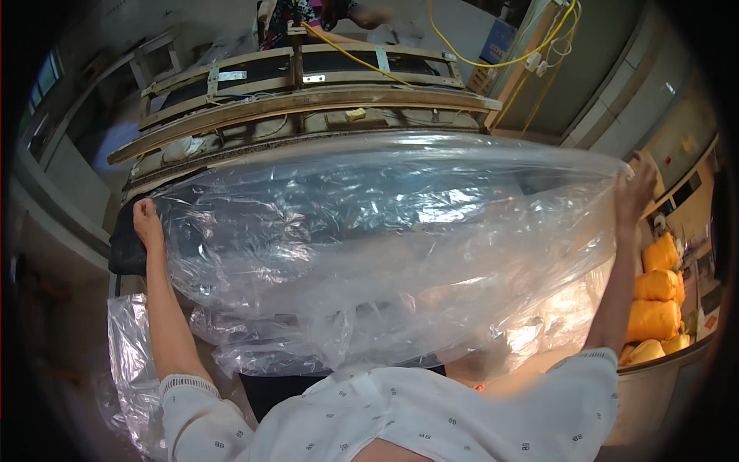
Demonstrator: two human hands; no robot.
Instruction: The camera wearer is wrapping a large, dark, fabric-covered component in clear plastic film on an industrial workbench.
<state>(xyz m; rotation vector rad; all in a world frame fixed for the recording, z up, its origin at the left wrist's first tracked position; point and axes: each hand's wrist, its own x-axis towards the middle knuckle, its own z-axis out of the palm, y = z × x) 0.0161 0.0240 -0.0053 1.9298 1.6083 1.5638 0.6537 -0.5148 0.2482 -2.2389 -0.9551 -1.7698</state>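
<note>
A large sheet of clear plastic film (369, 223) stretches between my two hands, wrinkled and shiny. My left hand (146, 219) is closed on its left end, with the arm reaching far out. At the opposite end my right hand (635, 185) grips a gathered corner of the film, its arm also extended. Through the plastic shows a dark surface, blurred by glare. Beside the left hand, a piece of black material (127, 242) sticks out from under the film. The lower part of the sheet hangs down in loose folds close to my body.
Behind the film stands a table with a long wooden bar (308, 115) and wooden frames. A yellow cable (362, 60) runs over them. Another person (323, 15) is at the far side. Orange-yellow bundles (654, 319) are stacked at the right. More clear plastic (131, 339) hangs at the lower left.
</note>
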